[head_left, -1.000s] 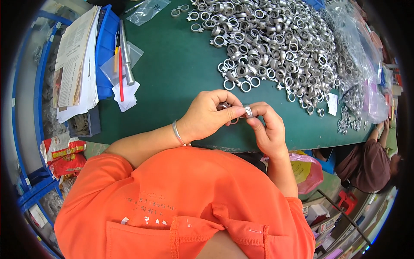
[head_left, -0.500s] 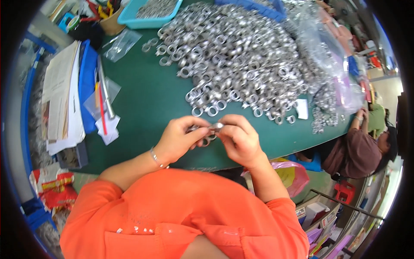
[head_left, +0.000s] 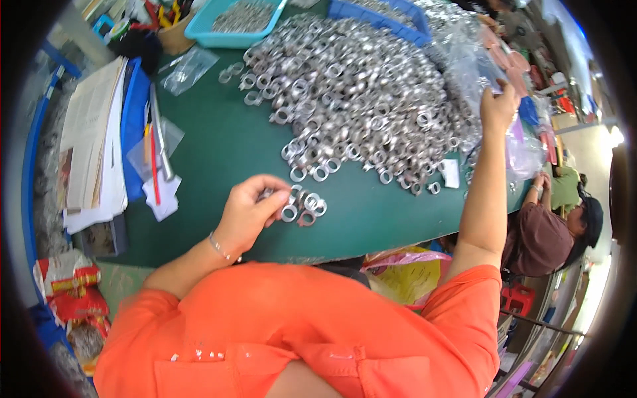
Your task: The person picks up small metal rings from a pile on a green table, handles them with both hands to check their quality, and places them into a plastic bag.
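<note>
My left hand (head_left: 247,211) is closed near the front edge of the green table, with metal rings between its thumb and fingers. A small cluster of silvery metal rings (head_left: 307,204) shows at its fingertips; I cannot tell whether all of them are gripped or some rest on the table. My right hand (head_left: 499,109) is stretched far out to the right, its thumb and fingers apart, beside a clear plastic bag (head_left: 464,63). Nothing shows between those fingers. A big heap of similar rings (head_left: 358,99) spreads between and beyond my hands.
A turquoise basket (head_left: 197,33) and a blue basket (head_left: 419,32) hold small metal parts at the back. Papers (head_left: 93,146), a blue tray and a red pen (head_left: 155,166) lie on the left. A white slip (head_left: 450,173) sits by the heap. Another person (head_left: 545,232) sits at right.
My right hand has left the left hand and swung far to the right, over to the plastic bag. My left hand has shifted slightly left, and the rings at its fingertips now show plainly.
</note>
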Demonstrator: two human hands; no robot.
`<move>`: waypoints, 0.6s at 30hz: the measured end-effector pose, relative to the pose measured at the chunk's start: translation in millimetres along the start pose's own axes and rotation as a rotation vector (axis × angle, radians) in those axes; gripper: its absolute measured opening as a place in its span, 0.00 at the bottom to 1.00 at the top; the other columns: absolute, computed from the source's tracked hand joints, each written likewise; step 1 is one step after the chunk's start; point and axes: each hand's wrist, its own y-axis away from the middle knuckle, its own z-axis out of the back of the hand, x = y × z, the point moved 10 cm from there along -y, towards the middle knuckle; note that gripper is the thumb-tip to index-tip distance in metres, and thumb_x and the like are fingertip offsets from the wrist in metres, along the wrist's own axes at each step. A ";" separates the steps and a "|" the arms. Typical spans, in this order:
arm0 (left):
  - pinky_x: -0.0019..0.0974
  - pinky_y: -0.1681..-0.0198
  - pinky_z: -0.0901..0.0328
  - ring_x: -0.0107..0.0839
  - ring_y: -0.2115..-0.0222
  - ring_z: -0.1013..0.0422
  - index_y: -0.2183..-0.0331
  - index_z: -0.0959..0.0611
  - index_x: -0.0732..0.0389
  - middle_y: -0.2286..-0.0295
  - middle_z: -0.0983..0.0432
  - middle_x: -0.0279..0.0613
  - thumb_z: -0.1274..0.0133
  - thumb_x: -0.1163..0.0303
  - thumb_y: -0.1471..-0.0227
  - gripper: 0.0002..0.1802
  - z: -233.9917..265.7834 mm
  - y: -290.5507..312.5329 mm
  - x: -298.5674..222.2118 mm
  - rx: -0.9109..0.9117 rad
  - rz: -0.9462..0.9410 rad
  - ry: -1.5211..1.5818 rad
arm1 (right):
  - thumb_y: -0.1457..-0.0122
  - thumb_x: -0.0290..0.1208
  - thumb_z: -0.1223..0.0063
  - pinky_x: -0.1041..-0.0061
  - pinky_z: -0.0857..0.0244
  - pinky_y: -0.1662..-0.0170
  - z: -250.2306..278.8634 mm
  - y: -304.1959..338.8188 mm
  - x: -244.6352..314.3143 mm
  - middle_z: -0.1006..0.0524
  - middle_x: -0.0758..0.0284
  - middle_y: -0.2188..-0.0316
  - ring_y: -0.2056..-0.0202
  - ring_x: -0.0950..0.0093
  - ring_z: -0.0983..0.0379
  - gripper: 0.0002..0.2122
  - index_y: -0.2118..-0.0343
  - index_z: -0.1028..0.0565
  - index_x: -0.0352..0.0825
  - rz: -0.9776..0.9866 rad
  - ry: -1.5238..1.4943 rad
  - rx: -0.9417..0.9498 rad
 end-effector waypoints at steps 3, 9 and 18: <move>0.20 0.82 0.44 0.18 0.82 0.37 0.69 0.25 0.67 0.79 0.31 0.35 0.51 0.75 0.51 0.06 5.3 -1.7 4.5 -0.022 0.023 0.006 | 0.54 0.22 0.50 0.72 0.38 0.66 13.2 44.0 90.9 0.29 0.61 0.74 0.75 0.69 0.33 0.09 0.68 0.27 0.33 0.075 -0.256 0.202; 0.20 0.82 0.44 0.18 0.81 0.36 0.69 0.25 0.68 0.78 0.30 0.34 0.51 0.75 0.50 0.06 -4.4 -5.2 4.0 0.033 0.039 -0.008 | 0.56 0.21 0.45 0.69 0.36 0.68 30.9 203.8 257.5 0.29 0.63 0.77 0.72 0.63 0.31 0.05 0.74 0.25 0.32 0.309 -0.910 0.893; 0.19 0.80 0.43 0.16 0.80 0.36 0.68 0.23 0.66 0.78 0.29 0.33 0.49 0.74 0.51 0.07 -11.5 -8.8 13.7 0.072 0.080 -0.083 | 0.53 0.19 0.46 0.80 0.39 0.72 19.4 261.6 237.3 0.29 0.66 0.77 0.75 0.74 0.32 0.04 0.73 0.28 0.30 -0.554 -1.460 1.170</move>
